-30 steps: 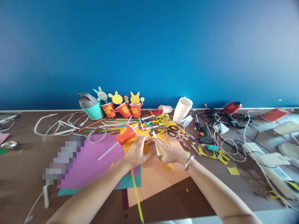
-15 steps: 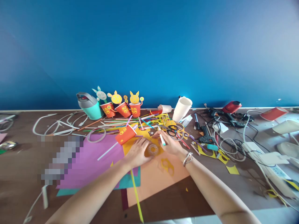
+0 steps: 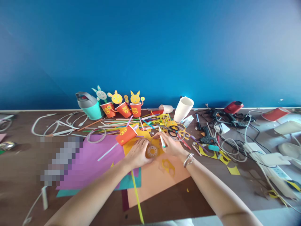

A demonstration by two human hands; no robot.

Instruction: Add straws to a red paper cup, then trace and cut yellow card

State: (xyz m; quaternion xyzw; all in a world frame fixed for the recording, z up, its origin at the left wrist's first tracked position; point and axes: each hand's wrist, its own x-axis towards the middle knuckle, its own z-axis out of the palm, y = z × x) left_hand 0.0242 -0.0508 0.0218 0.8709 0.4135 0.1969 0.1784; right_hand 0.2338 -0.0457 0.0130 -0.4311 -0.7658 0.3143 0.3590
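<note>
My left hand point(image 3: 138, 153) curls around the left side of a clear roll of tape point(image 3: 152, 152), which lies flat on yellow paper point(image 3: 128, 147). Between the fingers of my right hand point(image 3: 170, 144) is a white marker point(image 3: 162, 140) with a green end, slanting just right of the roll. An orange paper cup point(image 3: 126, 136) lies tipped beyond my left hand. Under my wrists spread peach paper point(image 3: 150, 185) and purple paper point(image 3: 101, 163). Yellow paper with cut-out holes point(image 3: 168, 166) lies on the peach sheet. Black-handled scissors point(image 3: 173, 131) rest beyond my right hand.
Three cups with animal faces point(image 3: 135, 110) stand at the wall beside a teal flask point(image 3: 91, 108). Behind my hands lie straws point(image 3: 110, 124) and a white cup point(image 3: 183, 109). A glue gun point(image 3: 207, 136), cables and a power strip point(image 3: 270, 169) occupy the right.
The roll of tape has shifted slightly left, together with my left hand's fingertips. My right hand keeps the marker in nearly the same place.
</note>
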